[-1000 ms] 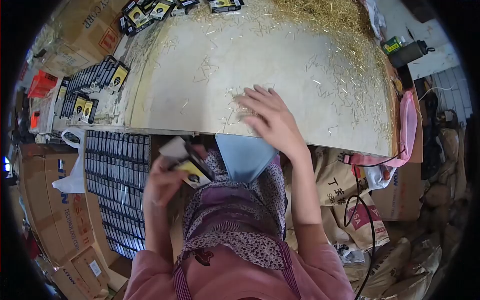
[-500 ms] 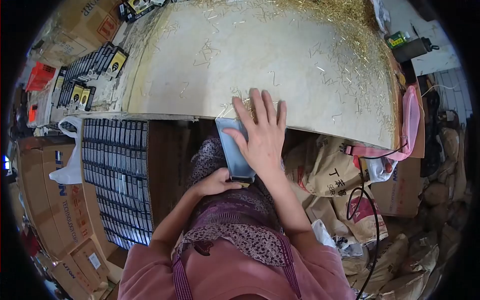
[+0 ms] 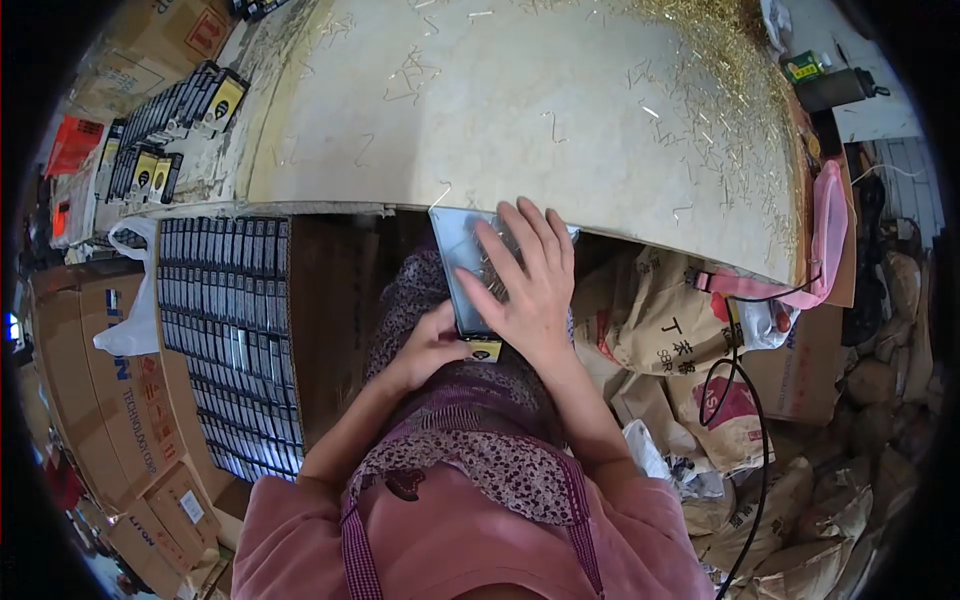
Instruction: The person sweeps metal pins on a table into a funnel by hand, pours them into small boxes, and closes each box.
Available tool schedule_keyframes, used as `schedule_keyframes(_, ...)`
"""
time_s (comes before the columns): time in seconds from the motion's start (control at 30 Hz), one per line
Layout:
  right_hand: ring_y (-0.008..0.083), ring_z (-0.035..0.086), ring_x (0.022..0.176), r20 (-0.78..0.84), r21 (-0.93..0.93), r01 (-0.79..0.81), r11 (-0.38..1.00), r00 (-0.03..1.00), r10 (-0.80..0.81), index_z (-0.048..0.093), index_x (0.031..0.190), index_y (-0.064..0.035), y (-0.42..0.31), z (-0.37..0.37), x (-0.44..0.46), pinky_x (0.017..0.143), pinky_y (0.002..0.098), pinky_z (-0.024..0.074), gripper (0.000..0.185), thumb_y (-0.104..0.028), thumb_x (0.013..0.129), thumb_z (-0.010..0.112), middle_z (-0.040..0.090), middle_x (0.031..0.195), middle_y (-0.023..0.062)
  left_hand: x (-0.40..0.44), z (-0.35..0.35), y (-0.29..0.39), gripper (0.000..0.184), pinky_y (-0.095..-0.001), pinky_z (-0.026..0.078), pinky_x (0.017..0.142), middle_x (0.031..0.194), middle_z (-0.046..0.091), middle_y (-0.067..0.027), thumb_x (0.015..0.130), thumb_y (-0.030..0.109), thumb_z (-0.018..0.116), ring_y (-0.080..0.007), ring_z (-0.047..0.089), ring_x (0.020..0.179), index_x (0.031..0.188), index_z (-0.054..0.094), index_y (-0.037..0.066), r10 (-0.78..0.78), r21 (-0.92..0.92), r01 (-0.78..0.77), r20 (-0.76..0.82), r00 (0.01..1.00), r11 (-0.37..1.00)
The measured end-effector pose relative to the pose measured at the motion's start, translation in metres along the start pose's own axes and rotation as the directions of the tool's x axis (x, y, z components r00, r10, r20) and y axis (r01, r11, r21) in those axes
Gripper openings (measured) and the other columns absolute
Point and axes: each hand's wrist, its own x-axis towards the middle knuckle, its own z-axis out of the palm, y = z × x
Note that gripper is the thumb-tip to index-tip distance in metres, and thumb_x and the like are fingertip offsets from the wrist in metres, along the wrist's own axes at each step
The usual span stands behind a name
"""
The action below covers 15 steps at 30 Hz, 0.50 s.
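Note:
A blue-grey chute [image 3: 460, 250] projects from the table's front edge toward my lap, with small gold metal pieces [image 3: 490, 272] lying in it. My right hand [image 3: 530, 290] rests over the chute, its fingers spread and its palm down. Under the chute's lower end is a small black and yellow box [image 3: 484, 350], its top partly covered by the chute. My left hand [image 3: 433, 347] has its fingers closed on the left side of that box.
Gold pieces are scattered over the pale table [image 3: 480, 110], densest at the upper right. At the left, a carton [image 3: 292, 330] holds rows of black boxes, and more boxes [image 3: 180, 105] stand on a ledge. Sacks [image 3: 670, 320] and a pink strap [image 3: 825, 240] are at the right.
My left hand has brought the box under the chute's end. My right hand has moved from the tabletop down over the chute, and gold pieces now show inside it.

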Motion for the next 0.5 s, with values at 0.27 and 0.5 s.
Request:
schedule_keyframes(0.27,0.0239,0.038,0.084,-0.039,0.111,-0.16,0.981,0.986,0.165,0.048,0.088,-0.004,0.004,-0.016,-0.062,0.076,0.0333,0.025,0.026,-0.013,0.063,0.051,0.041,0.095,0.0108,0.0,0.004,0.005,0.038,-0.0185,0.036,0.068,0.094,0.047,-0.0076,0.067,-0.004,0.044,-0.0113,0.045,0.078,0.104,0.035,0.0,-0.005,-0.047,0.006,0.002,1.0,0.999)
schedule_keyframes(0.5,0.0254,0.036,0.085,0.145,0.299,-0.373,0.878,0.928,0.345,0.04,0.097,-0.0039,-0.003,-0.017,-0.083,0.076,0.0328,0.0249,0.036,-0.017,0.065,0.051,0.038,0.096,0.0142,0.011,0.002,-0.008,0.026,-0.017,0.035,0.067,0.086,0.051,-0.0073,0.07,0.0,0.044,-0.0102,0.046,0.073,0.095,0.043,-0.001,0.078,0.222,-0.045,-0.144,0.986,0.974)
